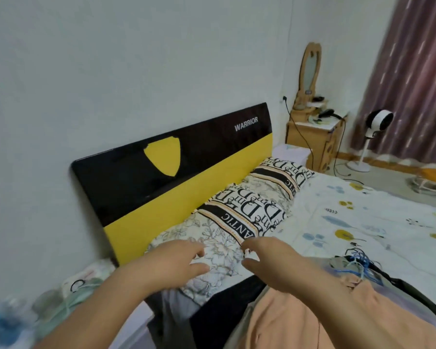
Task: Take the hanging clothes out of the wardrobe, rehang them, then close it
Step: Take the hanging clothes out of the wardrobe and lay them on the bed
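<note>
Now your two hands reach out over the bed (363,222), palms down, near the head end. Your left hand (176,265) hangs above the nearer pillow (219,238), fingers loosely spread and lightly bent, holding nothing. Your right hand (269,260) is just beside it, fingers also apart and slightly curled, thumb out, nothing between them. Whether either fingertip touches the pillow, you cannot tell.

Clothes (282,321) lie in a heap on the bed under your right forearm: a peach garment on top, black and grey cloth under it, running off the lower edge. Blue hangers (360,265) stick out of the heap to the right, tangled together on the floral sheet. The wardrobe is out of view.

Two pillows sit in a row against the headboard (166,177), which is black above and yellow below, with a yellow shield and the word WARRIOR. The farther pillow (282,177) carries the same black-banded lettered print.

Past the bed a wooden dresser (315,137) stands by the wall with an oval mirror (310,66) on it and a cable hanging from a socket. A white fan (378,122) stands on the floor in front of a mauve curtain (413,71). Low left, blurred items lie on a bedside surface.
</note>
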A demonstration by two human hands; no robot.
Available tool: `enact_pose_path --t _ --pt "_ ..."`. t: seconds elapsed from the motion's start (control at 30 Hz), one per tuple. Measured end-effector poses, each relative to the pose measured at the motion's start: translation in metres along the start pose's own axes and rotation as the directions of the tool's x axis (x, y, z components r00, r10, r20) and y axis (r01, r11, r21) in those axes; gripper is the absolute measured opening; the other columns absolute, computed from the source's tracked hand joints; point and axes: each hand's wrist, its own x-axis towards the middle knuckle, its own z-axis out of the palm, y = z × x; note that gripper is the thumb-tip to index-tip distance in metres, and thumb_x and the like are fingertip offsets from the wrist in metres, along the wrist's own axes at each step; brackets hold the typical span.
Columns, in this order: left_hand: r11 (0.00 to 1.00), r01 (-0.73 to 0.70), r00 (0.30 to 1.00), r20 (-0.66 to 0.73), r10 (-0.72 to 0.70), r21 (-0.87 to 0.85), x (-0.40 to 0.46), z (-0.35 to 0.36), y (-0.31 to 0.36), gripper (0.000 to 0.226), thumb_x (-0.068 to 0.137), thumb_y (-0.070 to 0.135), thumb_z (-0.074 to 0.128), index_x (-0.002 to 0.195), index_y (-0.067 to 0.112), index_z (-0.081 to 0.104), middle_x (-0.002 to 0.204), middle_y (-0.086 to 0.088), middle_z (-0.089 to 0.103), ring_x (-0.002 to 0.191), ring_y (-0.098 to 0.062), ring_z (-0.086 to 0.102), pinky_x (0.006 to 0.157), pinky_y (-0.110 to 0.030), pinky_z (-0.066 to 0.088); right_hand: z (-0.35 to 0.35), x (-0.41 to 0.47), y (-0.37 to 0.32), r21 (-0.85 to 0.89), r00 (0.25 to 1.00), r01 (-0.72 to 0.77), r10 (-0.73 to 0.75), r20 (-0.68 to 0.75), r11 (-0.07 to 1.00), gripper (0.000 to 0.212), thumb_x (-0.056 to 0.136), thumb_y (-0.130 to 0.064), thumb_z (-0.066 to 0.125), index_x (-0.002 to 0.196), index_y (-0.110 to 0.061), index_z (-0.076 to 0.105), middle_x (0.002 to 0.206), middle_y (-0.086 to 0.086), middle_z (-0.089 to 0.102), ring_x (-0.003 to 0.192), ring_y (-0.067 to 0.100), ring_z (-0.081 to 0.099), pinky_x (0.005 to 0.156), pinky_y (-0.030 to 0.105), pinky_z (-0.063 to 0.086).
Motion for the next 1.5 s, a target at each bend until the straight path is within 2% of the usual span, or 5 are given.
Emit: enact_pose_path --t 0.33,0.57,0.8,1.17,1.5 --pt "0.914 0.388 0.91 -0.108 -0.4 -0.12 -0.154 -0.001 -0.058 0.043 0.092 0.048 0.045 0.13 0.026 0.047 0.132 0.003 0.053 0.116 -0.015 0.051 0.096 -0.028 0.041 -0.002 -0.003 -0.127 -0.061 0.891 0.452 -0.454 -0.023 0.89 0.041 0.097 -0.029 0.045 0.138 -0.022 0.042 0.139 0.002 0.047 0.126 0.02 0.044 0.1 0.029 0.036" --pt "0.746 0.618 0.738 -0.144 -0.659 -0.249 -0.265 0.027 -0.038 0.043 0.093 0.047 0.045 0.132 0.028 0.043 0.132 0.004 0.051 0.113 -0.013 0.051 0.097 -0.029 0.041 0.018 -0.044 -0.187 -0.086 0.719 0.694 -0.691 0.069 0.714 0.041 0.096 -0.029 0.047 0.136 -0.022 0.045 0.133 0.004 0.051 0.119 0.023 0.049 0.091 0.029 0.038" --pt "0.52 0.789 0.505 -0.136 -0.852 -0.328 -0.378 0.061 -0.01 0.046 0.093 0.047 0.045 0.133 0.025 0.043 0.136 0.004 0.048 0.12 -0.014 0.048 0.098 -0.026 0.038 0.045 -0.102 -0.255 -0.023 0.498 0.865 -0.854 0.152 0.501 0.041 0.096 -0.034 0.045 0.137 -0.028 0.042 0.137 -0.001 0.047 0.123 0.021 0.046 0.099 0.03 0.038" --pt "0.165 0.88 0.154 -0.062 -0.986 -0.445 -0.542 0.095 -0.007 0.047 0.093 0.047 0.045 0.134 0.026 0.042 0.134 0.005 0.047 0.118 -0.013 0.047 0.099 -0.026 0.04 0.083 -0.184 -0.395 0.08 0.13 0.985 -0.966 0.221 0.151 0.041 0.098 -0.033 0.043 0.138 -0.025 0.041 0.14 -0.001 0.045 0.127 0.018 0.042 0.101 0.026 0.033" --pt "0.018 0.789 -0.053 -0.098 -0.994 -0.614 -0.694 0.107 -0.06 0.035 0.092 0.038 0.053 0.122 0.019 0.054 0.116 0.003 0.057 0.105 -0.01 0.055 0.088 -0.02 0.043 0.12 -0.26 -0.545 0.206 -0.019 0.978 -0.983 0.18 0.019 0.041 0.098 -0.031 0.044 0.138 -0.022 0.041 0.142 0.0 0.044 0.129 0.019 0.04 0.104 0.029 0.034"
